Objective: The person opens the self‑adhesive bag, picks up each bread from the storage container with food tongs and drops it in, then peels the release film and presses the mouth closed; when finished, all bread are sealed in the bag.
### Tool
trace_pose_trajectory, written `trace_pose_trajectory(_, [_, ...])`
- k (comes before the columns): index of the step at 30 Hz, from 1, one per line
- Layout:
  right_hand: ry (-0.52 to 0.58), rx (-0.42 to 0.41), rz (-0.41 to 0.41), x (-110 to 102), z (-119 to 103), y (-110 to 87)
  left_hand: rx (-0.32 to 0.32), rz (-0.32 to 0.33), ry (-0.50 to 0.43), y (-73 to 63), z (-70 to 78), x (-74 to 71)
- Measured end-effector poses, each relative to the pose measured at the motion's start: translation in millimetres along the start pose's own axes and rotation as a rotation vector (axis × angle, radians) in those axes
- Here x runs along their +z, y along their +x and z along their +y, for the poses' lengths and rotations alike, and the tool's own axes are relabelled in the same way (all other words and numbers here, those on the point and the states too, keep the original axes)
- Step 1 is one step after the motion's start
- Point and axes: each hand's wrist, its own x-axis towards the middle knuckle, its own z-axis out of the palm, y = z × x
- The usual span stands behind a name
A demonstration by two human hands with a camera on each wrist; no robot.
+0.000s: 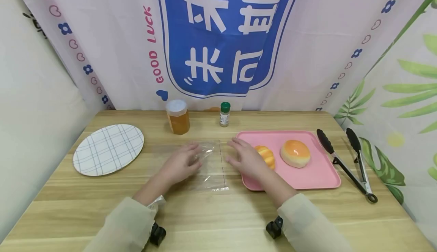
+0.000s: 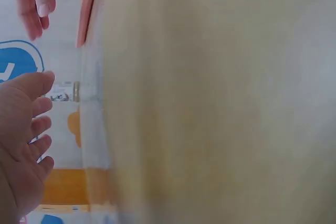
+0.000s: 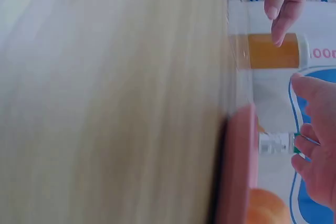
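A clear plastic bag or sheet (image 1: 215, 170) lies flat on the wooden table. My left hand (image 1: 182, 163) is over it, fingers loosely bent, nothing visible in its grasp. The right hand (image 1: 247, 159) is over the left edge of a pink tray (image 1: 300, 181), its fingers relaxed and pointing toward the bag. Both wrist views show the left hand (image 2: 23, 135) and right hand (image 3: 320, 140) raised above the tabletop and apart. On the tray, a ridged orange bread (image 1: 266, 156) is partly hidden by my right hand; a round bun (image 1: 295, 153) sits beside it.
An oval checked plate (image 1: 108, 149) lies at the left. Toward the back stand a jar of amber contents (image 1: 179, 123) and a small green-capped bottle (image 1: 224, 119). Black-tipped tongs (image 1: 351, 176) lie spread right of the tray. A printed cloth (image 1: 129, 54) hangs behind the table.
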Motion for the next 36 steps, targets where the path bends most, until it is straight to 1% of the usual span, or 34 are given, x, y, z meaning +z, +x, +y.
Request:
trace_pose_trajectory(5, [0.031, -0.029, -0.075, 14.5, -3.8, 5.7, -0.010, 0.007, -0.098, -4.0, -4.1, 10.5])
trace_pose_trajectory(8, [0.028, -0.041, -0.137, 20.6, -6.0, 8.2, -0.034, 0.007, -0.141, -4.5, -6.2, 15.9])
trace_pose_trajectory(12, [-0.011, -0.055, -0.216, 25.8, -8.9, 11.0, -0.075, -0.001, -0.167, -4.7, -8.6, 22.4])
trace_pose_trajectory(14, [-0.026, -0.064, -0.238, 27.6, -9.9, 12.5, -0.092, -0.005, -0.175, -5.2, -9.5, 24.6])
trace_pose_trajectory(17, [-0.034, -0.053, -0.266, 29.0, -10.9, 14.1, -0.109, -0.003, -0.187, -6.4, -10.4, 26.5])
trace_pose_trajectory(21, [-0.036, -0.030, -0.295, 29.2, -11.6, 15.0, -0.121, -0.003, -0.183, -7.9, -12.3, 27.6])
trace_pose_trajectory(25, [-0.046, -0.029, -0.303, 28.8, -11.1, 15.4, -0.117, 0.006, -0.167, -8.0, -14.0, 28.6])
trace_pose_trajectory(32, [-0.046, -0.033, -0.307, 28.2, -11.2, 15.1, -0.120, 0.072, -0.131, -7.5, -15.8, 29.2])
trace_pose_trajectory(36, [-0.041, -0.034, -0.308, 28.0, -11.6, 14.9, -0.118, 0.108, -0.137, -7.2, -16.2, 28.8])
